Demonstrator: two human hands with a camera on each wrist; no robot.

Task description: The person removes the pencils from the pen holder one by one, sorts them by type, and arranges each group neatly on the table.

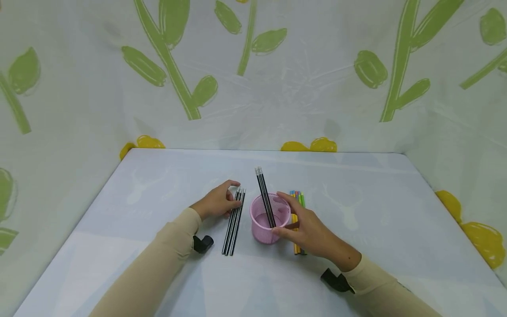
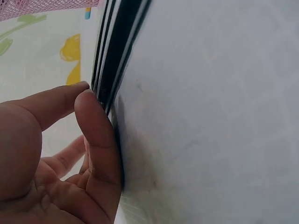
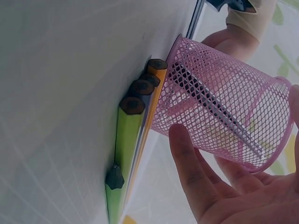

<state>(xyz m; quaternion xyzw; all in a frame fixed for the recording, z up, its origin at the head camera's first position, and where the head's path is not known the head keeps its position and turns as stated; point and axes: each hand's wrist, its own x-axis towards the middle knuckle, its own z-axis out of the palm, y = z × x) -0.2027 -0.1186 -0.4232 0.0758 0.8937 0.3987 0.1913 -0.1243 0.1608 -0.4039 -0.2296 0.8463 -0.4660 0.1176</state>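
Note:
A pink mesh pen cup (image 1: 264, 233) stands upright on the table, and several black pencils (image 1: 264, 193) lean inside it with their silvery ends up. My right hand (image 1: 310, 231) holds the cup from the right, thumb and fingers spread around its rim. Left of the cup, more black pencils (image 1: 233, 233) lie side by side on the table. Over their far ends is my left hand (image 1: 215, 202), thumb and forefinger apart. In the left wrist view, the fingertips (image 2: 88, 100) come right up to these pencils (image 2: 114, 51).
Colored pencils (image 3: 128, 126) in green, orange and other colors lie right of the cup, partly under my right hand. Black wrist mounts (image 1: 203, 244) sit at both cuffs. The pale table (image 1: 376, 211) meets leaf-printed walls (image 1: 285, 101) at the back and sides.

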